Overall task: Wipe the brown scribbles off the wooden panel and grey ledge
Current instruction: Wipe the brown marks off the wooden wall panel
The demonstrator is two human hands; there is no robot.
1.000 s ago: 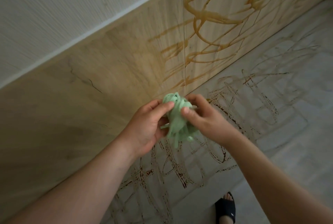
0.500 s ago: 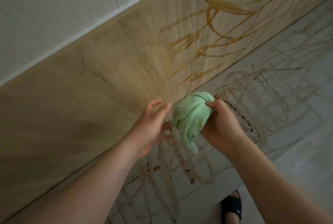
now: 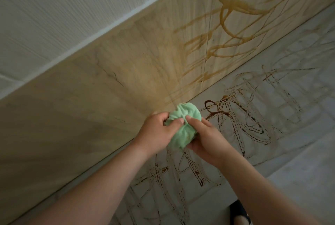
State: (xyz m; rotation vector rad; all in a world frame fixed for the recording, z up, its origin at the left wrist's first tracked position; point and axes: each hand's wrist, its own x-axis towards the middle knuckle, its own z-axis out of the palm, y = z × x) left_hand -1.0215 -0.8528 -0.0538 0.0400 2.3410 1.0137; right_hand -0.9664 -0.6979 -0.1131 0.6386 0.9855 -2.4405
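Both hands grasp the green cloth [image 3: 183, 125], which is bunched into a ball and held in the air just above the back edge of the grey ledge [image 3: 299, 152], where the ledge meets the wooden panel [image 3: 108, 98]. The left hand [image 3: 159, 134] curls round the cloth's left side with its thumb pressed into the folds. The right hand [image 3: 208, 143] cups the cloth from below and the right, its thumb laid across the top.

The step in hand looks like shaping the cloth into a wiping pad. To do it well, tuck the loose ends inward so one smooth, clean face points out, and make the wad firm enough to take pressure. One hand can then carry it alone. The ledge scribbles [image 3: 235, 116] lie just beside the cloth and look dark and crusted, so they probably need firm, overlapping strokes. The panel scribbles [image 3: 226, 16] sit higher, towards the far right, and look thinner and runny.

The right hand's fingers are hidden under the cloth, as is the cloth's underside. I cannot tell whether the cloth is damp, or whether a faint yellowish patch on it is a stain. Both sets of scribbles run out of frame at the right. A dark sandal [image 3: 239, 212] below the ledge's front edge is cut off at the bottom.
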